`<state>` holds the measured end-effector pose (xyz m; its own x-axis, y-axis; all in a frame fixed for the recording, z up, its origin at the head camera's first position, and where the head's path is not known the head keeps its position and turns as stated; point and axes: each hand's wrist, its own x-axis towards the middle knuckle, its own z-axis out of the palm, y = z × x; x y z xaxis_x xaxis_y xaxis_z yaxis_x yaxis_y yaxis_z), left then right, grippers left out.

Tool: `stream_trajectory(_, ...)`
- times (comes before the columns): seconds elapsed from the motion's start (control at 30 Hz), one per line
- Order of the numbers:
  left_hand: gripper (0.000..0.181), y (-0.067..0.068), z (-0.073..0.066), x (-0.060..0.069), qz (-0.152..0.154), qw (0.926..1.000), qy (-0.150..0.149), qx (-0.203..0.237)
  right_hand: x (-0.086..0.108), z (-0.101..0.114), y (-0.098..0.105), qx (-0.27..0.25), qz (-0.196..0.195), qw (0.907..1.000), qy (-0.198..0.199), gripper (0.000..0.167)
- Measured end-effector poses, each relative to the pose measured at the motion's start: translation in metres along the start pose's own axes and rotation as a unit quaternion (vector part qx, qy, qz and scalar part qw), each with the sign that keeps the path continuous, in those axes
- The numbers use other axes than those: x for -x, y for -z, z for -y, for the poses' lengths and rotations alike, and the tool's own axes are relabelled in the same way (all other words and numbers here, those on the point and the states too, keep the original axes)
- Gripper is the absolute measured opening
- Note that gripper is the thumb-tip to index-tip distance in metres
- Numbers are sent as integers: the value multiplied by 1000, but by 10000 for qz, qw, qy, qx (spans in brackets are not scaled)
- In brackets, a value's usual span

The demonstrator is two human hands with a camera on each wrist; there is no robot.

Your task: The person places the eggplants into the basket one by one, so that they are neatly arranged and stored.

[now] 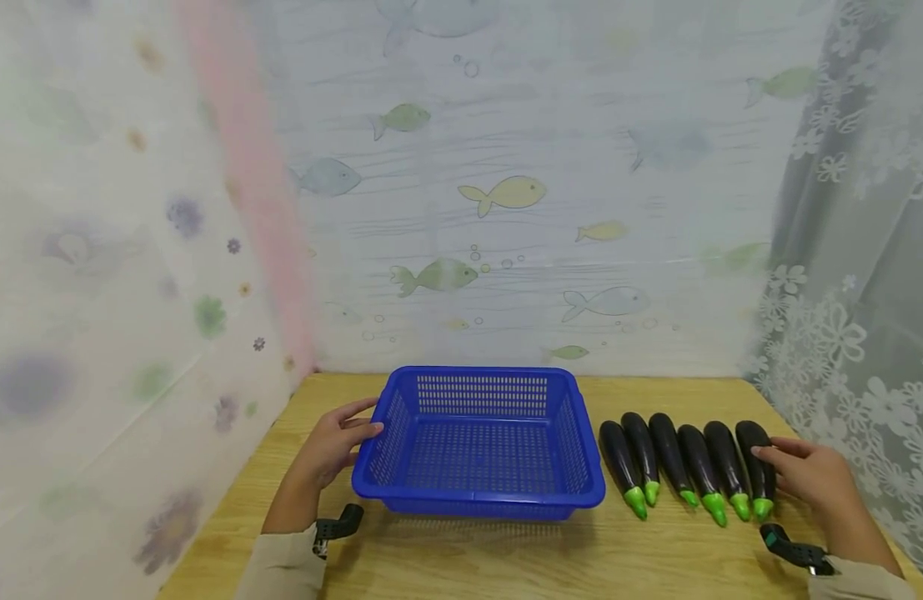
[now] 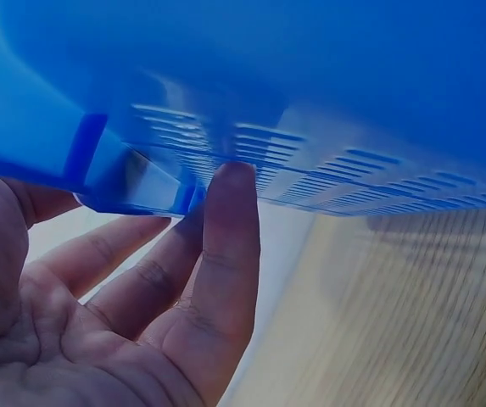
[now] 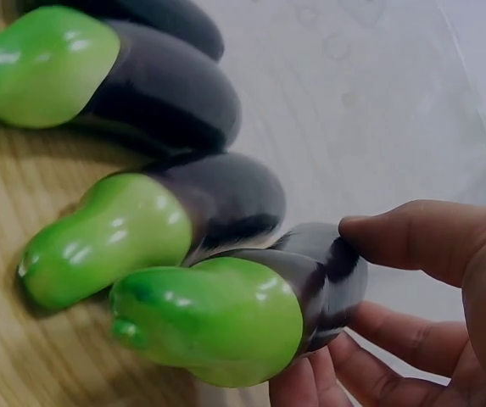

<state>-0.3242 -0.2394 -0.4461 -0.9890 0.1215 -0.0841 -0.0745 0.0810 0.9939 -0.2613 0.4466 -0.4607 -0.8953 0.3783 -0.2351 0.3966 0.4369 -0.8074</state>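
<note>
A blue plastic basket (image 1: pixel 476 499) with slotted walls stands mid-table in the head view, nothing inside it. My left hand (image 1: pixel 328 446) grips its left rim; the left wrist view shows the fingers (image 2: pixel 232 246) under the rim against the outer wall. On the right lies a row of several dark eggplants with green stem ends. The rightmost eggplant (image 1: pixel 755 467) is between the thumb and fingers of my right hand (image 1: pixel 817 479). In the right wrist view, the thumb (image 3: pixel 421 242) presses on that eggplant's dark body, and the other fingers curl round below, partly hidden.
The other eggplants (image 1: pixel 674 454) lie side by side between the basket and my right hand, stems toward me. Under everything is a wooden table (image 1: pixel 476 562). A fish-patterned curtain (image 1: pixel 551 250) hangs behind it, with flowered sheets at both sides.
</note>
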Motion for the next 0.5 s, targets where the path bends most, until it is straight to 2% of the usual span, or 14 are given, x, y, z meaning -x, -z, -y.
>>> stream_trajectory(0.23,66,1,-1,1,26,10000,48,9,9,15,1,-160,23,9997,195,94)
stream_trajectory(0.5,66,-2,-3,4,-1,9999,105,-12,18,29,1,-185,226,9969,735,92)
